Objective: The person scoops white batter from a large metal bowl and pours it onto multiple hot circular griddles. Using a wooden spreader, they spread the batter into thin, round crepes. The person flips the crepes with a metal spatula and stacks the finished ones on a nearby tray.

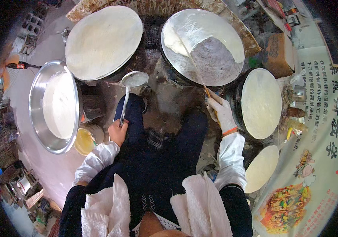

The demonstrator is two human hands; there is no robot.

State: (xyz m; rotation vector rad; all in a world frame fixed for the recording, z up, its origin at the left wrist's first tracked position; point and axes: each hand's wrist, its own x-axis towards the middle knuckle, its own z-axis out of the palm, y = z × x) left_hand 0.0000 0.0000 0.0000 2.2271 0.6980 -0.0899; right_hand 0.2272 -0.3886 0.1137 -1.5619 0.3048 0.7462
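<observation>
Pale floor (50,170) around. Left hand (118,133): grip closed round ladle (135,79); right hand (221,109) clasps stick (193,61) over griddle (213,57). Apparently spreading batter (173,42); grey patch seems to want level sweep.

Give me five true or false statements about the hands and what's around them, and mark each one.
1. The left hand holds a ladle. True.
2. The ladle is inside the steel bowl. False: it is out to the right of the steel bowl.
3. The right hand holds a thin stick. True.
4. The right hand is bare. False: it wears a white glove.
5. Under the thin stick, white batter covers only part of a griddle. True.
</observation>
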